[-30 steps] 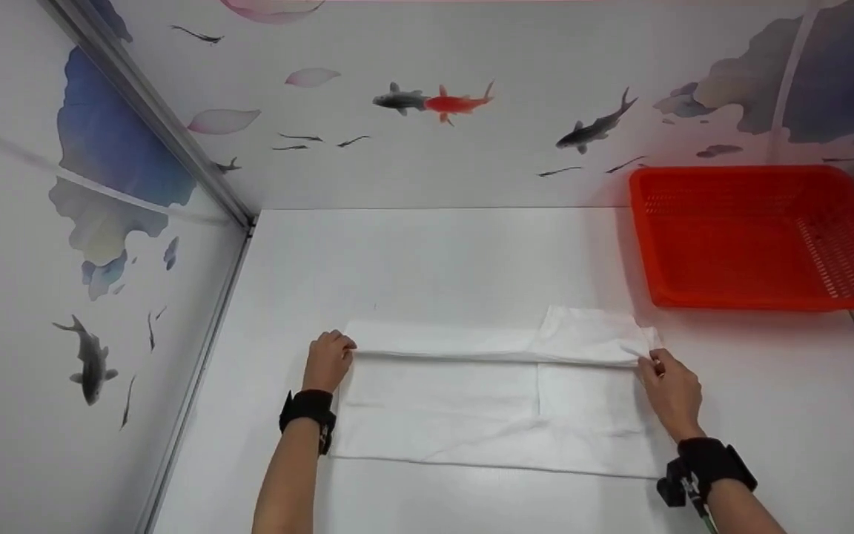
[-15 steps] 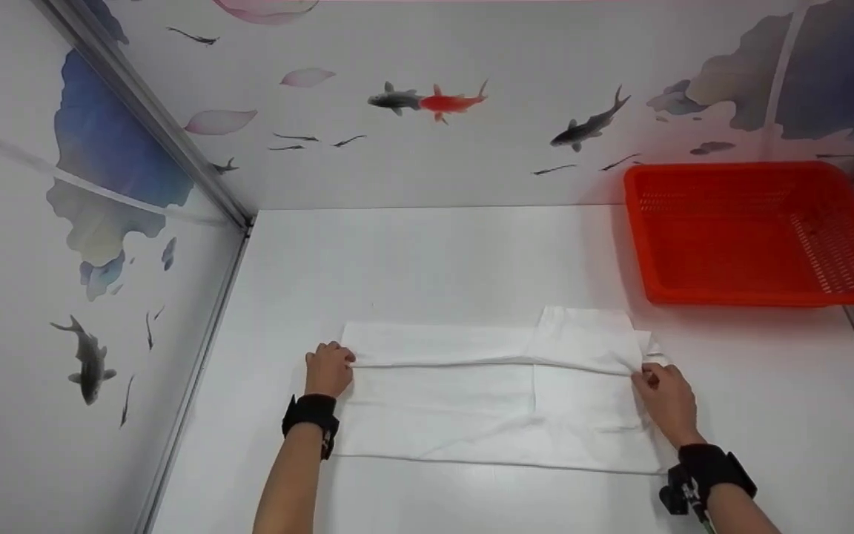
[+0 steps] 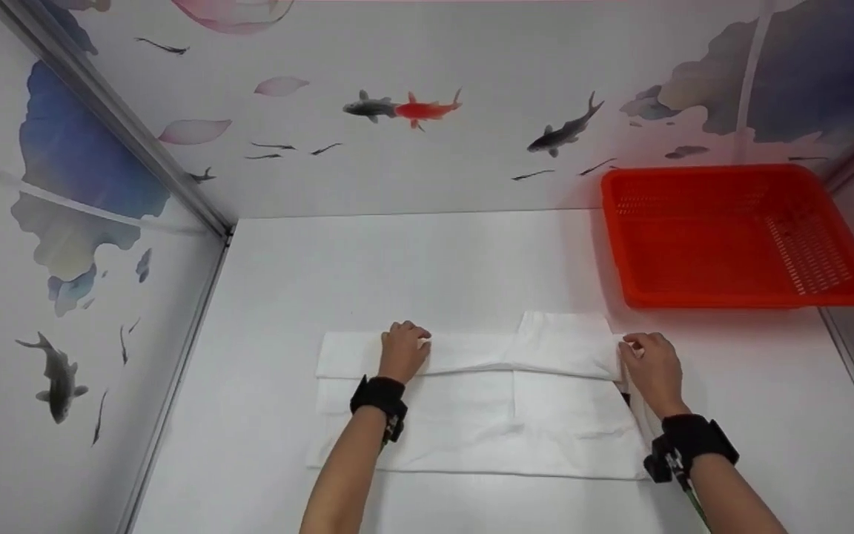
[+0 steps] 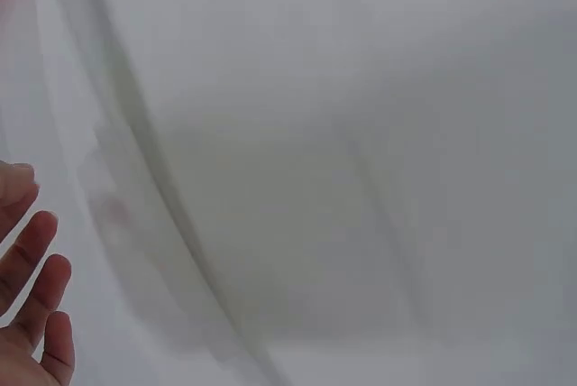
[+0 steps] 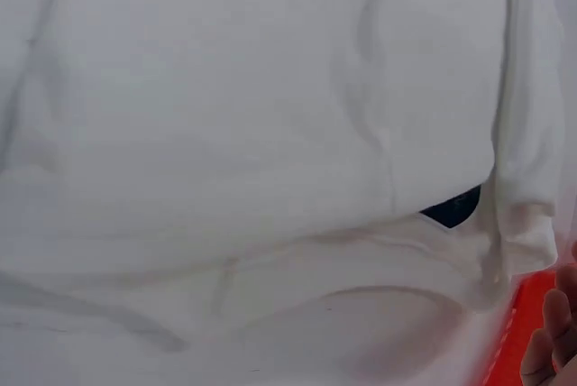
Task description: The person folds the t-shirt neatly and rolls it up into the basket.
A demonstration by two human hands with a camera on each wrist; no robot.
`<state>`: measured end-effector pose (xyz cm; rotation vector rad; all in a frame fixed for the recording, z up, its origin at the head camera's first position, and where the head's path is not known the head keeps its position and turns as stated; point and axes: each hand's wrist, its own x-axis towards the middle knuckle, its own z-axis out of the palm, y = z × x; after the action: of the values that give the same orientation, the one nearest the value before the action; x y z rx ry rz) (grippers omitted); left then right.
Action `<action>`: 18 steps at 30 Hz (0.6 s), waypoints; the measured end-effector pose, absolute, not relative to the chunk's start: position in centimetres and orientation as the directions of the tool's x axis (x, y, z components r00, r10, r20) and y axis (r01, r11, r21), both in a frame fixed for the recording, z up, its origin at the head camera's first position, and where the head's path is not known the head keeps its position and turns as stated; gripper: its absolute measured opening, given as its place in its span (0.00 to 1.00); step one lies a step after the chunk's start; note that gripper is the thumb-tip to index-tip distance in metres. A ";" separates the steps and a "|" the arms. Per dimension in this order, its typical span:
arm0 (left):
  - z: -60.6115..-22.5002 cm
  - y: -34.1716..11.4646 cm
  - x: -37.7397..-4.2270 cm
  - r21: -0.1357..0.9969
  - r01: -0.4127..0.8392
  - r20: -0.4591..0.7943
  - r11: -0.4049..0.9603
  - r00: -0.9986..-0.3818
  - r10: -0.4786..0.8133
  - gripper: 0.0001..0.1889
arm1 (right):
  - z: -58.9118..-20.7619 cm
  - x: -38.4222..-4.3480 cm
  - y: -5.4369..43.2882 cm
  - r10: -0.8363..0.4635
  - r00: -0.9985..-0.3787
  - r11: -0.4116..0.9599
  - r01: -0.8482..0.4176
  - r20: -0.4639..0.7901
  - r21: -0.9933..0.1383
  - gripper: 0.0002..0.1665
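Note:
A white shirt (image 3: 457,423) lies folded flat on the white table, with a long strip turned over along its far side. A short sleeve-like flap (image 3: 564,337) sticks out past that strip on the right. A dark label (image 5: 455,208) shows inside the neck opening in the right wrist view. My left hand (image 3: 403,354) hovers over the folded strip; in the left wrist view its fingers (image 4: 41,291) are apart and hold nothing. At the shirt's right end is my right hand (image 3: 653,371), fingers loosely bent near the fold's corner, with no cloth visible between them.
A red plastic basket (image 3: 709,293) with perforated sides stands at the back right of the table (image 3: 397,259). Printed wall panels (image 3: 471,163) with fish and petals close off the back and left. Black bands (image 3: 379,400) with cameras sit on both wrists.
The folded strip has been laid down toward me. My left hand has left the shirt's left end and moved right. My right hand has come off the fold and shifted slightly away from me.

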<state>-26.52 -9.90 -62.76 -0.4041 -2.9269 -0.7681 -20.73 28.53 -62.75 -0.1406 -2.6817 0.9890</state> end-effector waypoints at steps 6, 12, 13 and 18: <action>-63.4 -2.4 -27.6 0.496 0.279 0.101 0.822 -0.959 0.265 0.08 | -62.9 -23.4 27.9 0.139 -0.973 0.803 0.002 0.184 -0.596 0.10; -63.9 3.1 -28.1 0.434 0.259 0.082 0.863 -0.965 0.249 0.11 | -63.3 -25.0 27.6 0.181 -0.979 0.836 0.103 0.093 -0.540 0.13; -64.0 3.7 -28.2 0.427 0.245 0.080 0.870 -0.969 0.233 0.12 | -63.4 -25.2 27.6 0.189 -0.979 0.837 0.122 0.074 -0.533 0.13; -64.6 6.1 -28.8 0.414 0.157 0.052 0.897 -0.988 0.149 0.11 | -63.7 -26.0 27.7 0.213 -0.977 0.814 0.193 -0.028 -0.548 0.14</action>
<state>-28.78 6.06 -64.64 -0.2446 -3.0411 -0.6660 -26.03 27.74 -63.73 -0.3309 -2.9591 0.8874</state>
